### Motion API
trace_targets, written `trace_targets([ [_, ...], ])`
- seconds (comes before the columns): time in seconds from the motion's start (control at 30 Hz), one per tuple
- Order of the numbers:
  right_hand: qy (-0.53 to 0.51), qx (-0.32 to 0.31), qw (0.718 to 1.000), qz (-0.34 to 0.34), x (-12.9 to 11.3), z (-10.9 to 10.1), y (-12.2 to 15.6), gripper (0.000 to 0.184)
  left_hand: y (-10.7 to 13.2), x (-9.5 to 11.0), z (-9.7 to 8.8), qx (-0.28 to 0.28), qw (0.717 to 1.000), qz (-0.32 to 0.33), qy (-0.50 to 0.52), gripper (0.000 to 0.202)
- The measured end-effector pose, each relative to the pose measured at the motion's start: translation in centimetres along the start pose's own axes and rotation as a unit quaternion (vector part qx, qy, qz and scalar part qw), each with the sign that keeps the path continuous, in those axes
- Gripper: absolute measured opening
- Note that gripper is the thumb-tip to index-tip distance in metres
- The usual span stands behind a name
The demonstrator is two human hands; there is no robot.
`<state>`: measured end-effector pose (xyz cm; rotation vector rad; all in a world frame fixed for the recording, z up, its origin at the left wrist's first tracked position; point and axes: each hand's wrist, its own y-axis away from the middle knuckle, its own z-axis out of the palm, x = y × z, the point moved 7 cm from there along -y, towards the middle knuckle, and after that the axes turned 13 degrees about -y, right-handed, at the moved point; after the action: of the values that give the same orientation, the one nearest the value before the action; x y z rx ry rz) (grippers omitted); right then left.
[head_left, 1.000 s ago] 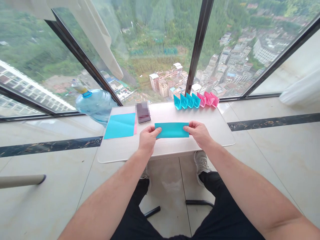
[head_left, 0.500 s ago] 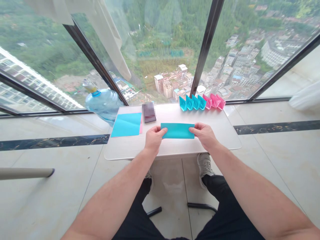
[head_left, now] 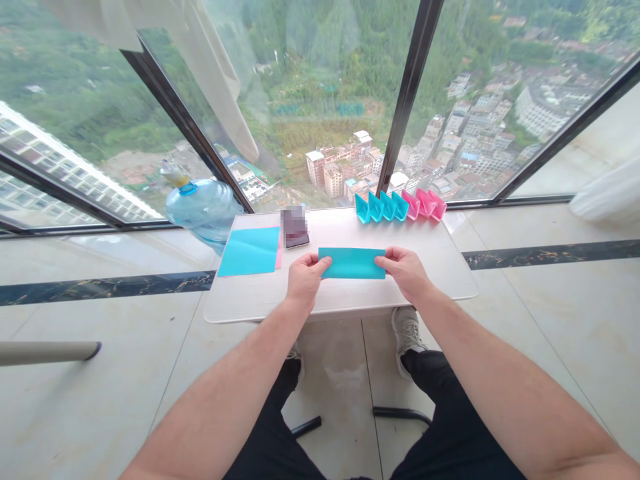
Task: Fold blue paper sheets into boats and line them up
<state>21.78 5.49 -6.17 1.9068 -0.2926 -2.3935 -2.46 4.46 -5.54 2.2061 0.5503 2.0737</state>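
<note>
A blue sheet of paper folded into a long rectangle is held level above the front of the white table. My left hand pinches its left end, thumb on top. At the opposite end, my right hand grips it the same way, with the fingers behind the paper. To the left lies a flat stack of blue paper, with pink paper showing at its right edge. Along the back right stand several blue folded paper boats and pink ones, nested in a row.
A phone-like dark object, partly blurred, lies at the table's back left. Beyond the left corner stands a big clear water bottle. Tall windows with dark frames rise behind the table. A grey pole end juts in at left.
The whole view has shifted slightly, so everything sits a little further left. Both hands keep their hold on the folded blue paper, which looks the same.
</note>
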Motion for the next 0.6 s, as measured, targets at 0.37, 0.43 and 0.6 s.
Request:
trace_targets([
  [0.37,0.020,-0.002,1.000,-0.001,0.1,0.0,-0.1,0.026,-0.2,-0.2,-0.1,-0.001,1.000,-0.003,-0.004,0.040],
  [0.43,0.035,0.006,0.999,-0.001,-0.4,-0.2,-0.2,0.024,-0.2,0.0,0.0,-0.002,1.000,0.003,-0.003,0.035],
  [0.6,0.149,-0.050,0.987,-0.030,-3.4,1.2,0.0,0.035,0.3,1.3,1.4,-0.063,0.994,0.032,-0.080,0.021],
])
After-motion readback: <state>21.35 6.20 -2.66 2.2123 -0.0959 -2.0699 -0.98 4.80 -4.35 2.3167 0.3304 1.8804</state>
